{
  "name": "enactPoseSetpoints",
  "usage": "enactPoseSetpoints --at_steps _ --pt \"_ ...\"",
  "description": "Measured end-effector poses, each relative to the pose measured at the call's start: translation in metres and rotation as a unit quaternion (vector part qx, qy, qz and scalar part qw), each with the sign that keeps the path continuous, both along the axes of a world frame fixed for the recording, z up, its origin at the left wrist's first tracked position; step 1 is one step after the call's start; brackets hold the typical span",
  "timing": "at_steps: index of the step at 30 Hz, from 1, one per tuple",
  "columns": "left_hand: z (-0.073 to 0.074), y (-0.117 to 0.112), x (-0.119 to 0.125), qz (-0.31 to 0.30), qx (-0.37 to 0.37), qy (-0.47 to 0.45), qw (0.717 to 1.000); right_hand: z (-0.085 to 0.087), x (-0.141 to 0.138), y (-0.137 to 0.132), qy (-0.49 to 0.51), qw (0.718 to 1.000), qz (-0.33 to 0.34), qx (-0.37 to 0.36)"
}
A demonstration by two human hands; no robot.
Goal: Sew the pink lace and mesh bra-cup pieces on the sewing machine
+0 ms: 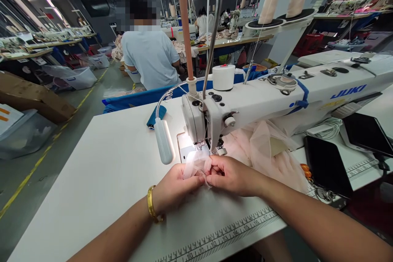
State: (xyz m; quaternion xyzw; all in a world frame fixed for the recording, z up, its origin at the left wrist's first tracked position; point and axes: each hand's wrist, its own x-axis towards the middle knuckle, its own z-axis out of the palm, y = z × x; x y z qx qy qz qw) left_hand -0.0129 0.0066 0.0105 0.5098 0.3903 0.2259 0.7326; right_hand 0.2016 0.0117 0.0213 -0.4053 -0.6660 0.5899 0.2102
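Note:
Both hands are close together in front of the needle of a white sewing machine point(264, 98). My left hand point(176, 182) pinches a sheer pale pink fabric point(195, 166) between thumb and fingers. Close against it, my right hand point(230, 175) grips the same fabric with curled fingers. The fabric's edge lies by the presser foot point(200, 147), under bright light; whether the foot is down on it I cannot tell. More sheer pink fabric point(258, 147) lies bunched beneath the machine arm, to the right of my hands.
A lamp point(164, 141) on a bendy neck stands left of the needle, near a blue roll point(156, 116). A phone point(327, 166) lies at right, beside a second dark-screened device point(370, 133). A ruler strip point(227, 237) runs along the table's front edge. A person point(150, 55) sits ahead.

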Motion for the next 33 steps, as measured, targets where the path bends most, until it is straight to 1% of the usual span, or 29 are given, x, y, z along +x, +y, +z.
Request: enactPoseSetpoints --at_steps 4,10,16,25,28,33 --pt "0.0012 -0.0005 0.0015 0.006 -0.003 0.006 1.000 -0.0044 0.0012 0.0003 0.005 1.000 0.004 -0.002" --pt "0.0062 -0.0004 0.0032 0.007 0.000 0.026 1.000 -0.0072 0.0057 0.0012 0.058 0.998 0.033 -0.012" --pt "0.0070 -0.0001 0.0025 0.008 -0.004 0.026 1.000 -0.0061 0.0047 0.0008 0.028 0.999 0.021 -0.010" --pt "0.0079 -0.0003 0.0031 0.008 -0.005 0.005 1.000 -0.0079 0.0052 0.0020 0.042 0.999 0.029 -0.011" --pt "0.0082 -0.0005 0.0035 0.011 -0.008 0.016 1.000 -0.0091 0.0056 0.0011 0.044 0.999 0.030 -0.011" --pt "0.0081 -0.0005 0.0034 0.009 -0.012 0.030 0.999 -0.0088 0.0047 0.0012 0.021 1.000 0.020 -0.007"
